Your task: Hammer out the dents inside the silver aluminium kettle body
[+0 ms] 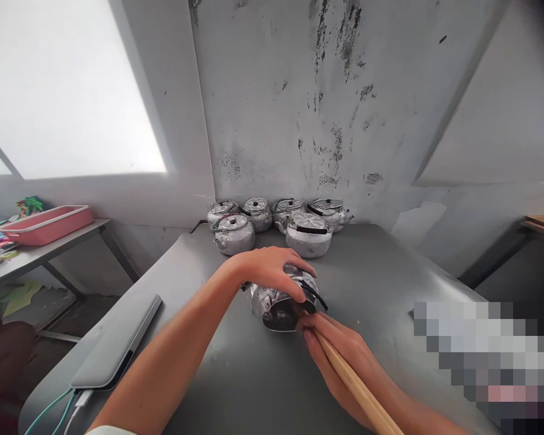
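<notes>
Kettle (281, 299) lying tipped on its side at the middle of the grey desk (381, 266), seen from my head camera. My left hand (272, 270) grips it from above. My right hand (340, 356) is closed around a wooden stick (358, 386), its tip at the kettle. Six more kettles (276, 223) stand by the wall; a laptop (113, 344) lies left.

No lettering, label, brand, number or sign could be read anywhere, neither on the kettles (272, 220) at the far wall nor on the counter (381, 272).
</notes>
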Available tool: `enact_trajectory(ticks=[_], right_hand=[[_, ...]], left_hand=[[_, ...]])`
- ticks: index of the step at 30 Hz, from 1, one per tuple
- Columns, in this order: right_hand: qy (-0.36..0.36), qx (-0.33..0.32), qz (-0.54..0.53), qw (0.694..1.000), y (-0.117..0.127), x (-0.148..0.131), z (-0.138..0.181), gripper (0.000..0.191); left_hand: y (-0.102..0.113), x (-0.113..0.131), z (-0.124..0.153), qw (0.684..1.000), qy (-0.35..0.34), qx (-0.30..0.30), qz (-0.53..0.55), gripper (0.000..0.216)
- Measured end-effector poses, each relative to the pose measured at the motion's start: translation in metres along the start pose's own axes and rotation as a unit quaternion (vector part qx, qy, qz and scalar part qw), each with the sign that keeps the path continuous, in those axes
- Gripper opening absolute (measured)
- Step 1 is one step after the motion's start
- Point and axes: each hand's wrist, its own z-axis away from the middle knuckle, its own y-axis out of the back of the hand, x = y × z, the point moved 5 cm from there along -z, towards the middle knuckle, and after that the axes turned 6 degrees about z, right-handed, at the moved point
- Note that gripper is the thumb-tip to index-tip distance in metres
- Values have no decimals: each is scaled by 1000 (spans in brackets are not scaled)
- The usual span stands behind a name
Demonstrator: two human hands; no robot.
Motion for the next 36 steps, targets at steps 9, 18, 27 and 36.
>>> enact_trajectory(ticks=[9, 18, 27, 36], right_hand=[[-1, -40, 7, 999, -16, 6, 4, 23], [-18, -25, -2, 1000, -17, 8, 4, 22], [-19, -32, -5, 999, -14, 6, 2, 22], [-20, -54, -9, 998, -12, 5, 0, 22]], left_hand=[[0, 1, -2, 999, -26, -17, 37, 59], [1, -2, -5, 999, -28, -14, 44, 57], [1, -5, -7, 999, -30, -8, 36, 59], [1, -8, -8, 999, -31, -5, 43, 59]])
